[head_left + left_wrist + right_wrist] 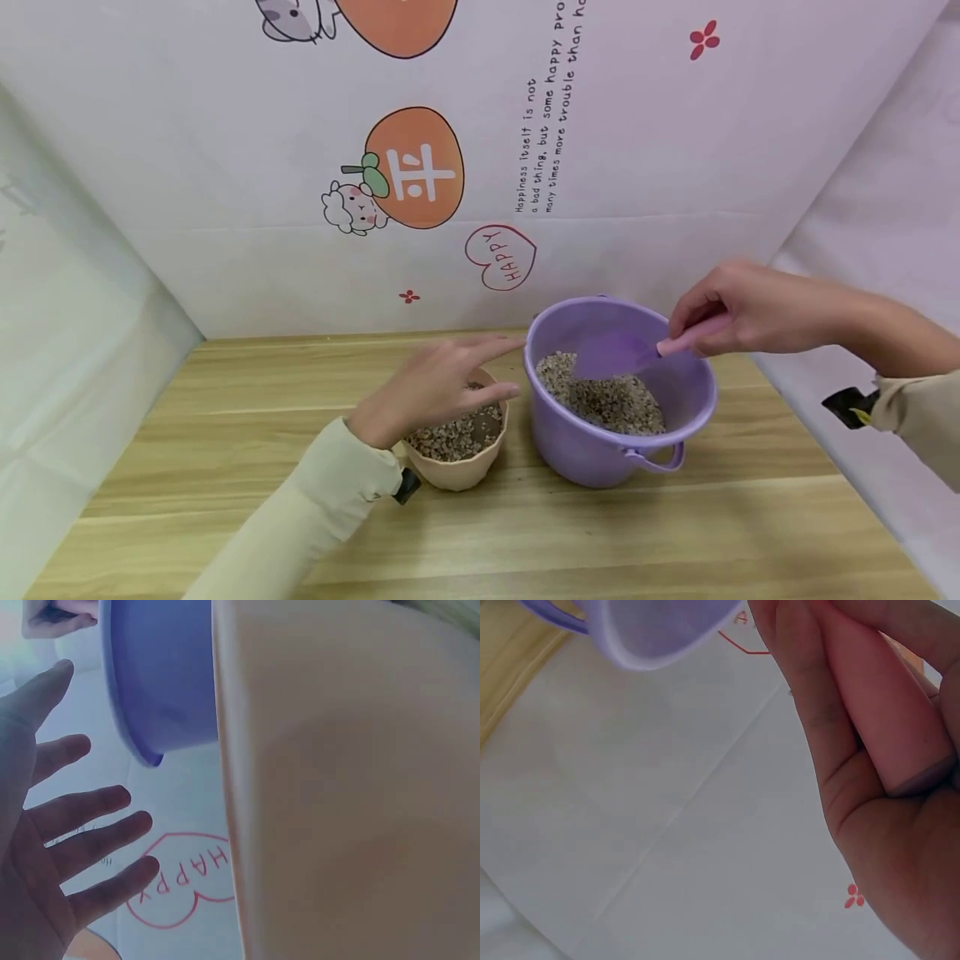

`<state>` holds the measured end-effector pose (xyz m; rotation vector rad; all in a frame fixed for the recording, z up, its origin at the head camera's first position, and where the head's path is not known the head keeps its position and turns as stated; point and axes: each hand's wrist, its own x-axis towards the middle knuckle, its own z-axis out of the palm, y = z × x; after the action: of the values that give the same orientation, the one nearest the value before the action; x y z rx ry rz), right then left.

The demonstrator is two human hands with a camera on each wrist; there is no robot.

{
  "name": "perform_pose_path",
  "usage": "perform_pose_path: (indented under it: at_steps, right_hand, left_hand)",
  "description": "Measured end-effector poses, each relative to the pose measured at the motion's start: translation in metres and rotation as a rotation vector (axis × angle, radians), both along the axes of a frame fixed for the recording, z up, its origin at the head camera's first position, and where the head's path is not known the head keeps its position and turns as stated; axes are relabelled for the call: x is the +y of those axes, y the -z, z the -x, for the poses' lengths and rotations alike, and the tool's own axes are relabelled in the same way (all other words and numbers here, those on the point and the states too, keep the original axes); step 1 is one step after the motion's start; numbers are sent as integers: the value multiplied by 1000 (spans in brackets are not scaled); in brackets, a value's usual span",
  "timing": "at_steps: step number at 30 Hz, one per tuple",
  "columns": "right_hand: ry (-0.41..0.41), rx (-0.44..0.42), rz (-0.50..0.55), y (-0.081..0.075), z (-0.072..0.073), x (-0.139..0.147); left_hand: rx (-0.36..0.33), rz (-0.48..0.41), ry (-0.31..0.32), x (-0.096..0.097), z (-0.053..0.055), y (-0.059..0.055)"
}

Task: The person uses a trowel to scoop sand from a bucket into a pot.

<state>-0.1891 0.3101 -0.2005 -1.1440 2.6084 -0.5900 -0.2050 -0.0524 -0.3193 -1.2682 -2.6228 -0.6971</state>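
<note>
A: The right hand (738, 304) comes in from three o'clock, fingers and thumb curled round the pink handle of a purple scoop (618, 354). The right wrist view shows that pink handle pinched against the palm.

B: Where is the scoop's blade?

A: Inside the purple bucket (570, 450), just above the gravel (607, 400) that lies in the bottom. Whether the blade touches the gravel, I cannot tell.

B: And the left hand?

A: The left hand (431, 387) is at nine o'clock from the bucket. Its fingers are straight and spread, gripping nothing, and it hovers over a small beige pot (461, 475). The index finger points towards the bucket's rim, near it.

B: What is in the pot?

A: More of the same gravel, almost up to the rim. The pot stands just beside the bucket, on a wooden table (675, 542).

B: And beyond that?

A: At twelve o'clock, a white backdrop (637, 150) printed with orange fruit, a red heart reading HAPPY, and small text.
</note>
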Motion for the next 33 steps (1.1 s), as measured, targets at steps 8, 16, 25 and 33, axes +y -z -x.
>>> perform_pose_path:
  at_steps: [8, 16, 25, 33]
  right_hand:
    - [14, -38, -73, 13, 5, 3]
    - [19, -61, -134, 14, 7, 0]
    - [76, -51, -242, 13, 9, -9]
    - [97, -41, -288, 14, 11, -11]
  left_hand:
    - [2, 16, 23, 17, 0, -1]
    - [41, 50, 2, 25, 2, -3]
    - [38, 72, -14, 29, 4, -5]
    - [18, 106, -24, 32, 5, -5]
